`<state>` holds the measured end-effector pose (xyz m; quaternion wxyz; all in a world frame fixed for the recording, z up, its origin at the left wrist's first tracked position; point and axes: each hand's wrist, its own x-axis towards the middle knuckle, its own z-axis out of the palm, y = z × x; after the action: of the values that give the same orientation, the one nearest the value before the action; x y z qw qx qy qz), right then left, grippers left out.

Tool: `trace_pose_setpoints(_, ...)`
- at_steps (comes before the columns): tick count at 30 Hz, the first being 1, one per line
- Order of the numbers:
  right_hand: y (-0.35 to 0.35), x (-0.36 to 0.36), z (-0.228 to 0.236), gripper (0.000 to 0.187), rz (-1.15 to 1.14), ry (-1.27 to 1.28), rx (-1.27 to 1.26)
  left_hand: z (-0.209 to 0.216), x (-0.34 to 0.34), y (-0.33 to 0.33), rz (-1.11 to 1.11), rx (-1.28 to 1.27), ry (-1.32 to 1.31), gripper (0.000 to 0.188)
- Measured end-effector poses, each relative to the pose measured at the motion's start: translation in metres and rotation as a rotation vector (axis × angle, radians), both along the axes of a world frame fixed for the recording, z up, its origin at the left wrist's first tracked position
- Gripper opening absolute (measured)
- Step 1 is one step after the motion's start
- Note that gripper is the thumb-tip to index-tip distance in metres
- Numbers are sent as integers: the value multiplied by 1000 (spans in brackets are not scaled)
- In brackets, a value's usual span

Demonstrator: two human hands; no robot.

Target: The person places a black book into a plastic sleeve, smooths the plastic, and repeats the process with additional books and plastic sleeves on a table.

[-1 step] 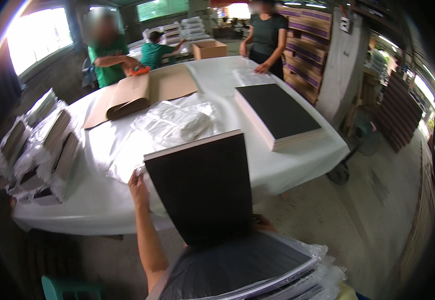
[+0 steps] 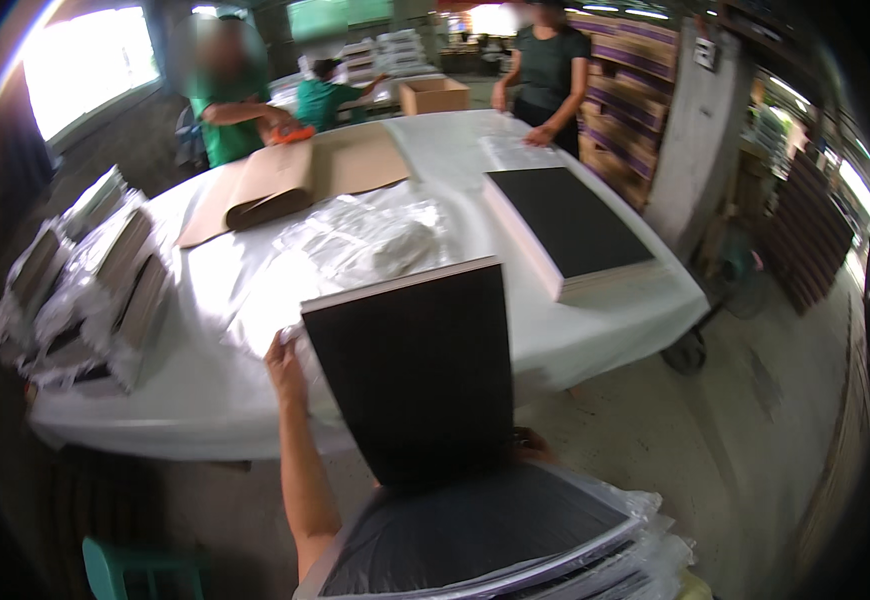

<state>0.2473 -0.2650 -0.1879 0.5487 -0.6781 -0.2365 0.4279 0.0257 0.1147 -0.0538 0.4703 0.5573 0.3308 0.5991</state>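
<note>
Already, panels in plastic [image 2: 140, 240] sit at frame left, while the black panel [image 2: 420, 370] upright at centre looks unwrapped. My left hand [image 2: 287, 375] seems to pinch clear film [image 2: 307, 367] beside it; my right hand's [image 2: 531, 446] grip, mostly hidden, I can't tell. The table's [image 2: 205, 425] near edge curves behind; moving room seems widest over the lower-right floor [image 2: 645, 440].

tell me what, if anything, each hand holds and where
The left hand appears to pinch clear plastic beside the left edge of the black panel. The right hand, mostly hidden, is at the panel's lower right; its grip cannot be told.
</note>
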Motion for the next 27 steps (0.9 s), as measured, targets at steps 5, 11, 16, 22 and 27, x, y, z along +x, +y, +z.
trace_pose_setpoints(5,-5,3,-5,51,-29,-97,-115,18,25,1,81,164,-58,18)
trace_pose_setpoints(11,-6,13,-23,47,21,-64,5,126,21,29,392,559,385,19)
trace_pose_setpoints(16,-10,14,-43,52,47,-12,165,198,17,52,474,669,283,20)
trace_pose_setpoints(22,-13,22,-50,55,102,12,180,246,-36,72,815,815,239,19)
trace_pose_setpoints(27,-15,21,-7,51,133,3,47,303,-41,-35,541,719,-455,21)
